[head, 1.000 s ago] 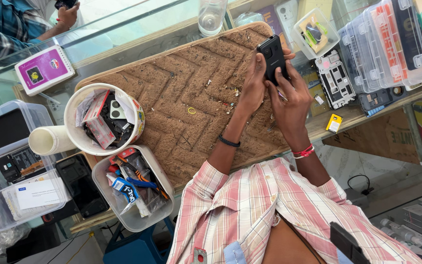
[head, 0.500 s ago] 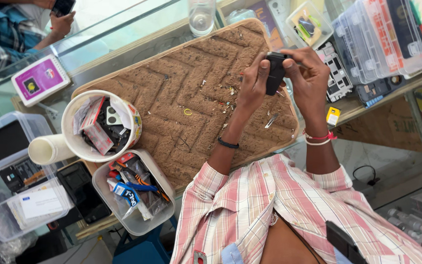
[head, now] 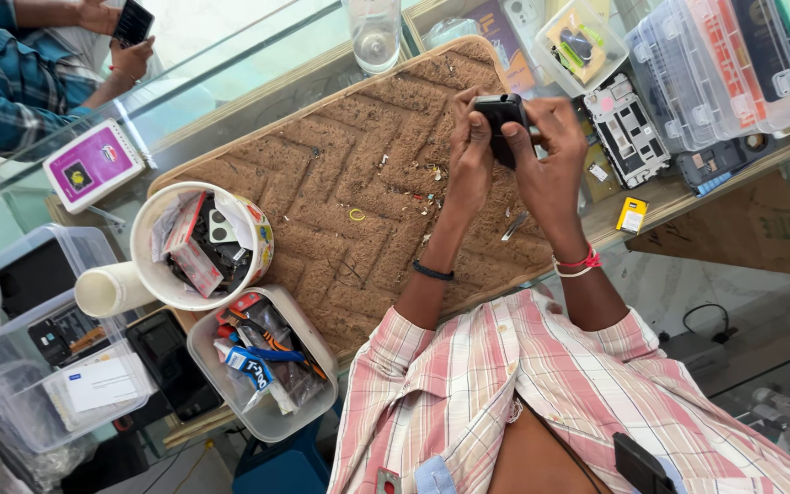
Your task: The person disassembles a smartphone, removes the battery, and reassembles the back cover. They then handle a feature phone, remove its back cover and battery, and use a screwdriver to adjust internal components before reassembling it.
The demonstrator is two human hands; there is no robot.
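Note:
A small black phone [head: 501, 117] is gripped by both hands above the far part of a brown woven mat [head: 322, 192]. My left hand [head: 468, 160], with a black band at the wrist, holds the phone's left side, thumb on top. My right hand [head: 550, 165], with red and white threads at the wrist, wraps its right side. Small screws and bits lie scattered on the mat just left of the hands. A metal tool [head: 515, 226] lies on the mat under my right forearm.
A round white tub of parts [head: 201, 245] and a clear box of tools [head: 262, 370] sit at the mat's left. A glass [head: 375, 32], clear organizer boxes [head: 715, 64] and a phone frame [head: 628, 128] lie beyond. Another person [head: 11, 73] at top left holds a phone.
The black phone was held upright a second ago; both hands have since turned it and closed around it, staying over the mat's far right part.

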